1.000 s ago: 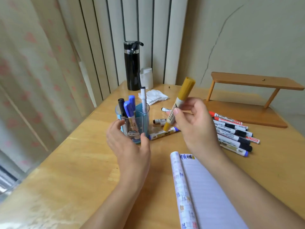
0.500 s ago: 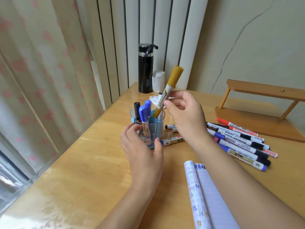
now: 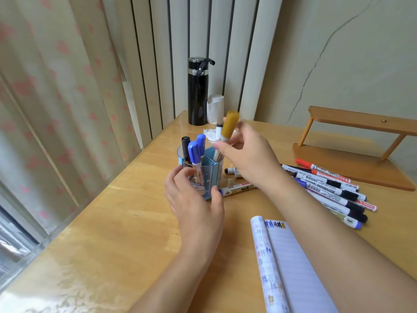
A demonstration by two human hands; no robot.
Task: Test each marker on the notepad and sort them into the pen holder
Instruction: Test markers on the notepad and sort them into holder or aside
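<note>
Evidently the left hand (image 3: pixel 196 206) curls round the pen holder (image 3: pixel 212 177) to steady it while the right hand (image 3: pixel 252 161) pinches the yellow-capped marker (image 3: pixel 229 126) upright, tip inside a compartment

Above the right hand's (image 3: pixel 250 159) grip on the marker (image 3: pixel 229 126) the air is open. Just below the grip, the holder's (image 3: pixel 216 175) back compartment already has a white pen (image 3: pixel 218 132) in it, and left of the grip blue pens (image 3: pixel 195 152) and a black pen (image 3: pixel 186 147) stick up. Behind the grip stand a bottle (image 3: pixel 198 91) and a tissue roll (image 3: pixel 215 108), to its right loose markers (image 3: pixel 327 188) crowd the table (image 3: pixel 126 211), and nearer the person the left hand (image 3: pixel 194 204) wraps the holder.
</note>
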